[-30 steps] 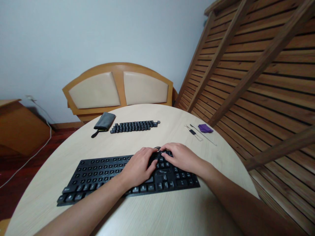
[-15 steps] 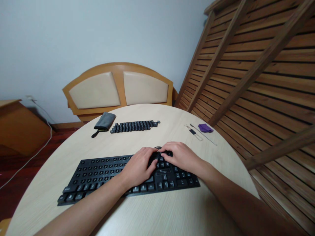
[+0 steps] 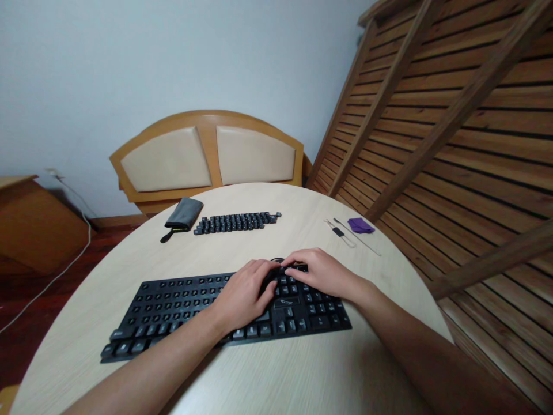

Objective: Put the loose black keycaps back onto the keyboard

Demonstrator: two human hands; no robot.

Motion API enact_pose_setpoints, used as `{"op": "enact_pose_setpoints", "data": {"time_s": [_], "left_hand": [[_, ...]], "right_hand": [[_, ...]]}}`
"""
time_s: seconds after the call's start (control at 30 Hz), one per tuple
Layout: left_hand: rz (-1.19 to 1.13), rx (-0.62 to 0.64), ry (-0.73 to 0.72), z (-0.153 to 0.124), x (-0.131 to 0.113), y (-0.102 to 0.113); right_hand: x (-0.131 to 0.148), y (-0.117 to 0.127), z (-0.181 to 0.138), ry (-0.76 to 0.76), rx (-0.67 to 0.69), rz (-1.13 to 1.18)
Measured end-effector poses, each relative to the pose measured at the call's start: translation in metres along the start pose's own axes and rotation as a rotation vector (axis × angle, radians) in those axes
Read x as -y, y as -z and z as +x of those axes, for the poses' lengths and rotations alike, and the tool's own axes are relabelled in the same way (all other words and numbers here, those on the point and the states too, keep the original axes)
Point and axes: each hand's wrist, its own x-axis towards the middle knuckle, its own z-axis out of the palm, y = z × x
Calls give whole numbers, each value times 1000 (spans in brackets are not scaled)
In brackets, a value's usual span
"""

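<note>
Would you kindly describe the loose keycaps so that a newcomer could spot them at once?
Start at the round pale table. Past the black keyboard, near the far edge, the loose keycaps lie in tidy rows. Unlike the dark pouch beside them, they are many small separate black pieces.

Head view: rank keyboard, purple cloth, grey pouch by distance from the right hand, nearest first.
1. Keyboard: under the right hand, touching.
2. Purple cloth: beyond it, to the right.
3. Grey pouch: far side, left.
</note>
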Motion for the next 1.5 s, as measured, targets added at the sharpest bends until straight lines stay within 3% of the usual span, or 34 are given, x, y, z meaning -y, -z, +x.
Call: {"op": "enact_pose_setpoints", "data": {"time_s": [0.8, 1.13, 1.5], "left_hand": [[19, 34, -38, 2, 0, 2], [62, 44, -64, 2, 4, 0], [73, 41, -75, 1, 5, -1]], "right_hand": [[5, -6, 0, 8, -31, -110], [2, -6, 2, -23, -34, -9], [9, -3, 3, 28, 16, -156]]}}
